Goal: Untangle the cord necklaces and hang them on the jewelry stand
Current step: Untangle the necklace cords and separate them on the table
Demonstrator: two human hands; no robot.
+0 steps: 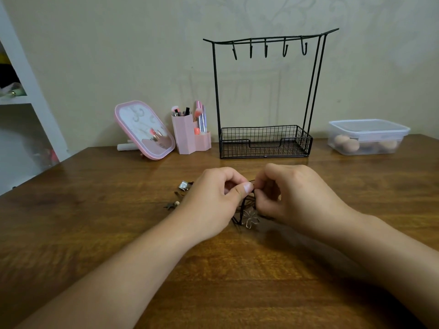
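A tangle of dark cord necklaces [244,207] lies on the wooden table [95,210] between my hands. My left hand [213,203] pinches a cord between thumb and fingers. Close beside it, my right hand [292,193] pinches the cords too, fingers curled. A flower-shaped pendant [250,218] hangs below the pinch. A square silver pendant [183,185] and a small star-shaped pendant [171,205] lie left of my left hand. The black wire jewelry stand [266,91] stands behind, its several hooks bare, with a mesh basket at its base.
A pink-framed mirror [145,130] and a pink holder with makeup brushes [190,136] stand left of the stand. A clear lidded plastic box [367,136] with round sponges sits at the back right. A white shelf unit [31,96] is at the far left.
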